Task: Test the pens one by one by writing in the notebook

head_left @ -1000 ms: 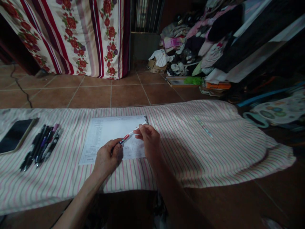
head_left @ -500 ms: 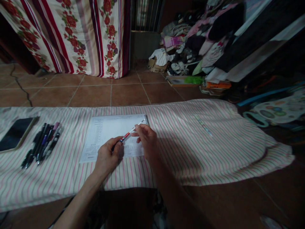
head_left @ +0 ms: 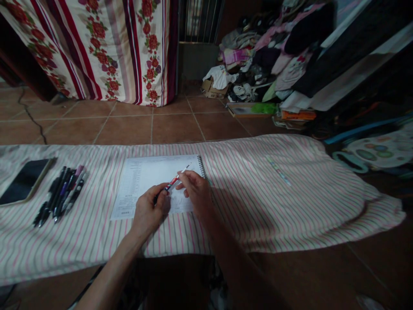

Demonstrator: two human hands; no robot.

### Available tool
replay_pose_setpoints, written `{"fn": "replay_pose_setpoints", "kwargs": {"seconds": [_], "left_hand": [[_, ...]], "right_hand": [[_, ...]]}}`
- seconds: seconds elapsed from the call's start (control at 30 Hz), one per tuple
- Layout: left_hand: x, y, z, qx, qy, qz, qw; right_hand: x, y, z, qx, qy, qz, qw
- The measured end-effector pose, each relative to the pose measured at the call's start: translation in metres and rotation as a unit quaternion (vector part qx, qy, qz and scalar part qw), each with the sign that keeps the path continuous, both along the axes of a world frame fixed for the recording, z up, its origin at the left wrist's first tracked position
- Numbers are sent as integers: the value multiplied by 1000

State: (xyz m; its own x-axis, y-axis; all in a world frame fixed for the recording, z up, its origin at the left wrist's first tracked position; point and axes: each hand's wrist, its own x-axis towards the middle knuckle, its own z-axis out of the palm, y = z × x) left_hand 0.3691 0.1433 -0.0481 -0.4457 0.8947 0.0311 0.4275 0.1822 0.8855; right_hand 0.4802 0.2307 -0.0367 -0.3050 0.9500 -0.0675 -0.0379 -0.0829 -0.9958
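Both of my hands hold one slim red and white pen [head_left: 174,179] just above a spiral notebook [head_left: 151,174] that lies open on a striped cloth [head_left: 258,202]. My left hand [head_left: 150,213] is closed round the pen's dark lower end. My right hand [head_left: 195,193] pinches the pen's middle part with its fingertips. The pen's white tip points up and to the right over the page.
A row of several dark pens [head_left: 60,196] and a black phone [head_left: 24,181] lie on the cloth at the left. Another pale pen [head_left: 279,171] lies on the cloth at the right. Tiled floor, a floral curtain [head_left: 106,47] and a heap of clothes [head_left: 267,56] lie beyond.
My right hand has slid a little down the pen towards my left hand. The view has shifted slightly. The other things lie as before.
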Motion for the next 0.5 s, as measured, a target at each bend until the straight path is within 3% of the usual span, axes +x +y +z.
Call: {"fn": "replay_pose_setpoints", "kwargs": {"seconds": [0.5], "left_hand": [[0,1,-1,28,-1,13,1000]], "right_hand": [[-4,-2,1,-5,9,30,999]]}}
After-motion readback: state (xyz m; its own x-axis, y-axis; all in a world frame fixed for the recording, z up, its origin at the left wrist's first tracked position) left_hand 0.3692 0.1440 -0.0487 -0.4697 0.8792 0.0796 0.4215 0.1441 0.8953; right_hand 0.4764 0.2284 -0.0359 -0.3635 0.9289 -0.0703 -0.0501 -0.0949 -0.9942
